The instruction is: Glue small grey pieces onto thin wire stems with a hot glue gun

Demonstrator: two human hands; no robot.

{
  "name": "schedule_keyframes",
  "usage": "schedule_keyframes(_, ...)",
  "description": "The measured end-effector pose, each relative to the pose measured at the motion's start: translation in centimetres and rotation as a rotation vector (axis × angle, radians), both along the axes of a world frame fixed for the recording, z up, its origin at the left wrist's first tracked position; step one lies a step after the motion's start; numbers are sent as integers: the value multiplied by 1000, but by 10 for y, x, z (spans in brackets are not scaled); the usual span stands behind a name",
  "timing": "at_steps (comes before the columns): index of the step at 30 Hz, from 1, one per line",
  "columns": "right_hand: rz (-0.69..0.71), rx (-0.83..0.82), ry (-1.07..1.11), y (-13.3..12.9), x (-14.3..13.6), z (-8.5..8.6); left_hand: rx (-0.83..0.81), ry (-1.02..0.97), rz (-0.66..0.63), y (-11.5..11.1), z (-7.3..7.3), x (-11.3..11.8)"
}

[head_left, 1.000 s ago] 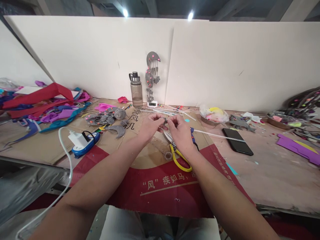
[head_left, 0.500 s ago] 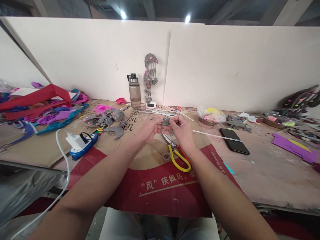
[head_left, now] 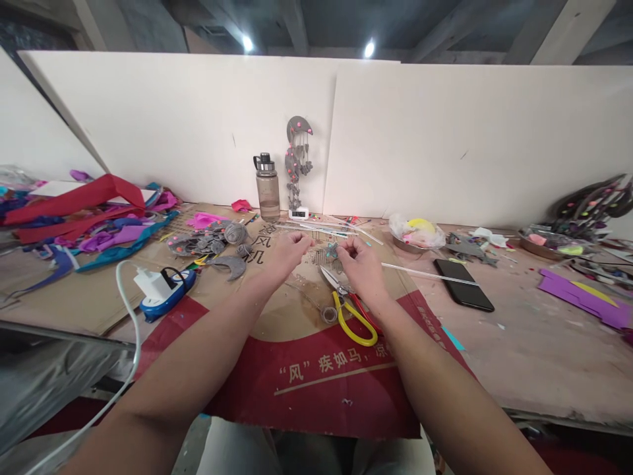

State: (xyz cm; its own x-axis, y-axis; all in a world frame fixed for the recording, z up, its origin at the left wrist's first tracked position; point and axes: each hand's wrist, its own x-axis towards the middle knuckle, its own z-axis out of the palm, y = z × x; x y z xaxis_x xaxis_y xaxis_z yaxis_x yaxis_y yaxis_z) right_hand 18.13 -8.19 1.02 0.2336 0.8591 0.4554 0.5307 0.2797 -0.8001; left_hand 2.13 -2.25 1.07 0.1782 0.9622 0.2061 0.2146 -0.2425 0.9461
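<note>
My right hand (head_left: 361,262) is closed on a small grey felt piece (head_left: 331,251), which sticks out to the left of its fingertips. My left hand (head_left: 291,257) is a short way to the left, apart from it, with thumb and forefinger pinched together. Whatever may be between those fingers, such as a thread, is too small to make out. Below my right hand lie scissors (head_left: 364,340) with yellow and red handles, blades spread. Beside them is a small spool of thread (head_left: 328,315). All this is over a cardboard sheet (head_left: 316,409).
A grey moon wind chime (head_left: 299,128) hangs on the white board behind a bottle (head_left: 268,191). Grey felt pieces (head_left: 230,266), a blue power strip (head_left: 167,297) and cloth strips (head_left: 99,191) lie left. To the right are a phone (head_left: 465,287) and a bowl (head_left: 408,245).
My hands have moved apart. The small felt piece, earlier between both hands, now stays in my right hand, and my left hand's fingers have drawn into a pinch.
</note>
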Motion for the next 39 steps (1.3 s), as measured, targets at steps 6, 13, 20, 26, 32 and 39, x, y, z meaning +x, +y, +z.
schedule_keyframes(6, -13, -4, -39, 2, 4, -3, 114, 96, 19, 6, -9, -6)
schedule_keyframes(13, 8, 41, -134, -1, 1, -5, 144, 120, -119, 4, -11, 0)
schedule_keyframes(20, 3, 45, -226, 0, 3, -6, 101, 53, -339, -4, -5, 2)
schedule_keyframes(26, 17, 106, -326, 2, 2, -11, -84, -54, -384, -5, -4, 6)
schedule_keyframes(32, 86, 135, -294, 1, -1, -12, -92, -50, -322, -6, -5, 7)
schedule_keyframes(39, 145, 114, -213, -1, -3, -13, -139, -203, -216, -8, -1, 9)
